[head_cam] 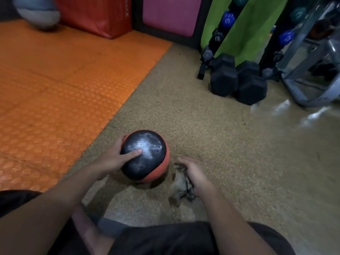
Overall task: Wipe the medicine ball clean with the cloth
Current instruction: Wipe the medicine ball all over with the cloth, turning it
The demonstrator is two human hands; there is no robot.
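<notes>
On the floor, left hand (112,159) holds the dusty medicine ball (145,155) still. Right hand (195,173) grips the cloth (179,183); rub the white patch hard.

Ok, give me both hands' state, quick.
Left hand: holds the medicine ball, thumb across its dusty black top.
Right hand: grips the cloth beside the ball.
</notes>
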